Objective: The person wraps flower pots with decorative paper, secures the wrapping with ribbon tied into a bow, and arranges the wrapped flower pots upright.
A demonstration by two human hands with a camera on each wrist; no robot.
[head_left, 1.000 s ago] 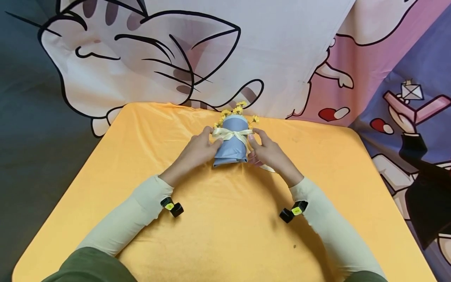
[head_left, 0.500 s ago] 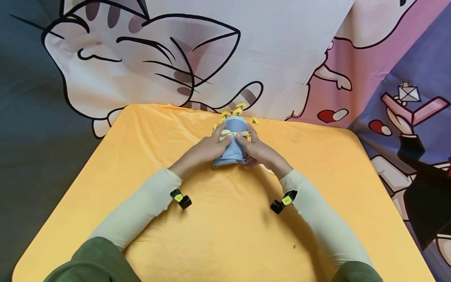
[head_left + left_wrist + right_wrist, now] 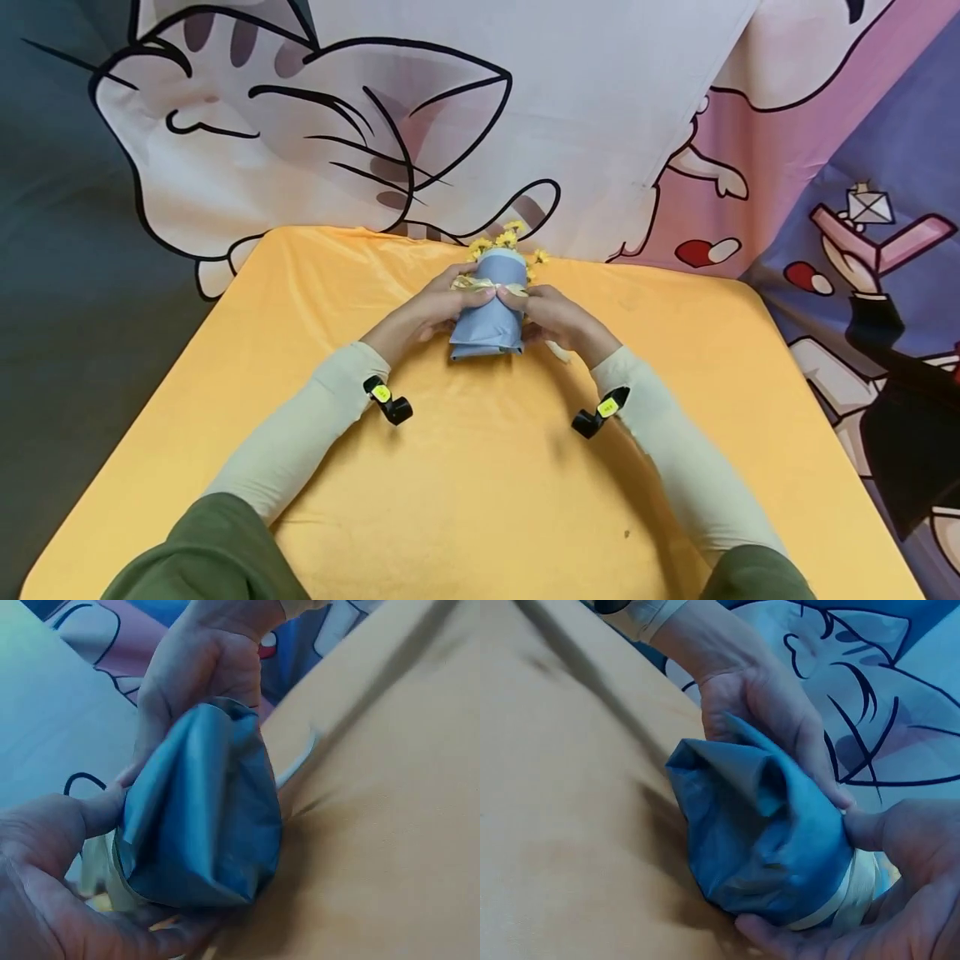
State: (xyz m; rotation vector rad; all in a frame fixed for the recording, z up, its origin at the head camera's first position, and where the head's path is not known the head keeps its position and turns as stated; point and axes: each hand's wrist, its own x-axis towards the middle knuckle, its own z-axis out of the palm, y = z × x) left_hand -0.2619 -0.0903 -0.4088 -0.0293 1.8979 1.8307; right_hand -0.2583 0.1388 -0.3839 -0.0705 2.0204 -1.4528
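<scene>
A small bouquet (image 3: 489, 321) wrapped in blue paper is held between both hands, its open-ended folded paper base towards me. Yellow flowers (image 3: 507, 238) stick out at its far end. Round its middle runs a cream ribbon (image 3: 472, 284) tied in a bow. My left hand (image 3: 427, 307) grips the left side, thumb on top by the bow and fingers curled beneath. The right hand (image 3: 561, 317) mirrors it on the right side, the thumb tips nearly meeting at the knot. Both wrist views show the crumpled paper base, with a ribbon tail (image 3: 301, 761) hanging in the left one.
A yellow cloth (image 3: 480, 475) covers the table under the hands. Behind it hangs a backdrop (image 3: 600, 117) printed with cartoon cats. A small dark speck (image 3: 627, 533) lies on the cloth at the front right.
Both hands have closed in on the bouquet from its sides. The thumbs have come together over the bow, and the fingers now wrap round the paper. The bouquet has barely shifted.
</scene>
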